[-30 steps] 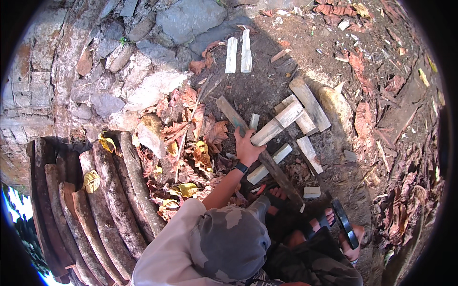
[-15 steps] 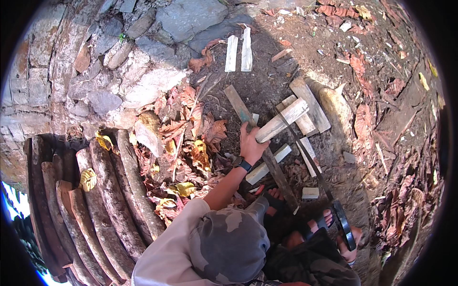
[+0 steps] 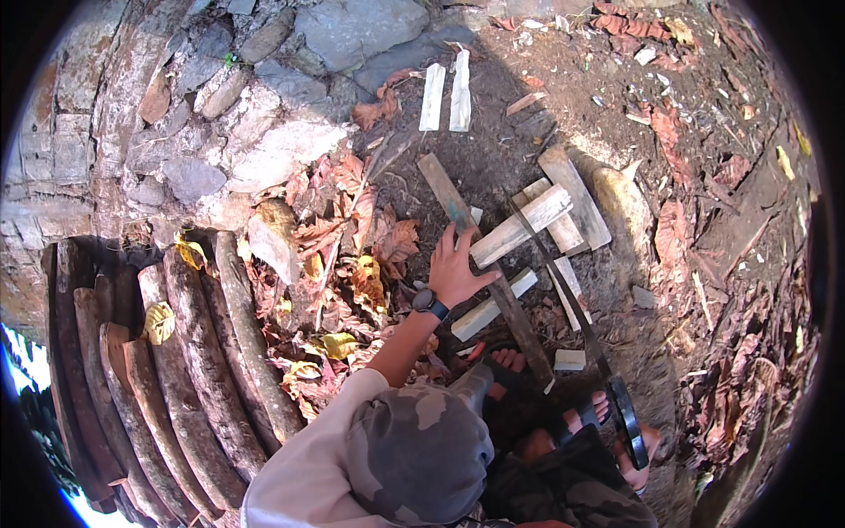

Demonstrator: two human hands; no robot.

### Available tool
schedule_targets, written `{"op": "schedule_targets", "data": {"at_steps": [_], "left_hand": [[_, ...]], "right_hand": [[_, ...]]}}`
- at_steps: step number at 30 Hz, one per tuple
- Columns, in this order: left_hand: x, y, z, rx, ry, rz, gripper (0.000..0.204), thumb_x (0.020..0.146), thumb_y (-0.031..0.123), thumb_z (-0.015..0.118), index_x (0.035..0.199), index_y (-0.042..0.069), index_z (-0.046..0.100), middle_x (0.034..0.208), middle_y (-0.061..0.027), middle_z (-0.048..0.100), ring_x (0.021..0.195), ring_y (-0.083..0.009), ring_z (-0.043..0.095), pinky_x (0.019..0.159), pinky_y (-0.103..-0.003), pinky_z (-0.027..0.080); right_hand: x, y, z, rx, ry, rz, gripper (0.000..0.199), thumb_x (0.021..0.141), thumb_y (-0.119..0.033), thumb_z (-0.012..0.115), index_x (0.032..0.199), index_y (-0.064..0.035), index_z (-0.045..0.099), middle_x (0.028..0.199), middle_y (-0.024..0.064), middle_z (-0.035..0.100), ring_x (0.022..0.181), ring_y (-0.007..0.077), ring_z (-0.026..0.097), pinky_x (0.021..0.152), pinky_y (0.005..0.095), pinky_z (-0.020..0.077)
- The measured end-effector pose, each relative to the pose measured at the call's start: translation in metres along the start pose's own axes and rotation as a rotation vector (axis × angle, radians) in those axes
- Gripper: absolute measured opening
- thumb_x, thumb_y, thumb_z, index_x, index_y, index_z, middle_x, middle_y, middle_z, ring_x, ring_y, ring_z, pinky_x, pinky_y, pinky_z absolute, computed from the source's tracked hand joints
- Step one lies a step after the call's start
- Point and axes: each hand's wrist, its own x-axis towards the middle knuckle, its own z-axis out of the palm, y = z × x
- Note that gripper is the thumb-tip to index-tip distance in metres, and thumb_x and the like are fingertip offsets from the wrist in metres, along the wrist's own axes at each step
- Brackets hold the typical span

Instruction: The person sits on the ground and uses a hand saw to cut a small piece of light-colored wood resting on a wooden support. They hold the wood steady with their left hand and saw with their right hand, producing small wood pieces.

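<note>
My left hand (image 3: 454, 271), with a dark watch (image 3: 429, 304) on its wrist, is open. Its fingers are spread over a long narrow plank (image 3: 449, 195), beside the near end of a pale wooden block (image 3: 521, 226). That block lies across the plank, its far end over other wood pieces. My right hand (image 3: 635, 455) is closed round the black handle (image 3: 628, 417) of what looks like a handsaw, partly hidden behind it. Its thin dark blade (image 3: 563, 286) passes over the block. Another pale piece (image 3: 495, 308) lies under the plank.
A wide board (image 3: 576, 195) lies beyond the block, and a small cut piece (image 3: 569, 359) sits near my sandalled feet (image 3: 584, 417). Two pale strips (image 3: 432, 97) rest farther off. Stacked logs (image 3: 207, 352) fill the left, with stones (image 3: 194, 180) behind and dry leaves (image 3: 365, 282) between.
My left hand has loosened from the block and plank, its fingers spreading and drawing slightly left. The block and the saw blade stay almost where they were.
</note>
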Motion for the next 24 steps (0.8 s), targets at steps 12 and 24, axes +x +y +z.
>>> {"op": "schedule_targets", "data": {"at_steps": [12,24], "left_hand": [[-0.02,-0.076,-0.163,-1.528,-0.752,-0.461,0.101,0.086,0.081,0.051,0.144,-0.001,0.049,0.125,-0.0271,0.066,0.112,-0.0399,0.068,0.092,-0.043,0.058],[0.01,-0.028,-0.1,0.407,-0.366,-0.026,0.085,0.077,0.045,0.081,0.144,0.003,0.049,0.135,-0.0226,0.059,0.126,-0.0429,0.055,0.105,-0.048,0.047]], "right_hand": [[-0.006,0.006,-0.001,0.06,-0.027,0.103,0.022,0.067,-0.02,0.071,0.064,-0.0033,0.057,0.056,0.0073,0.054,0.049,0.0206,0.055,0.051,0.0331,0.0405],[-0.007,0.009,0.001,0.077,-0.016,0.05,0.022,0.069,-0.018,0.071,0.066,-0.0027,0.056,0.057,0.0072,0.05,0.049,0.0204,0.05,0.051,0.0338,0.0386]]}}
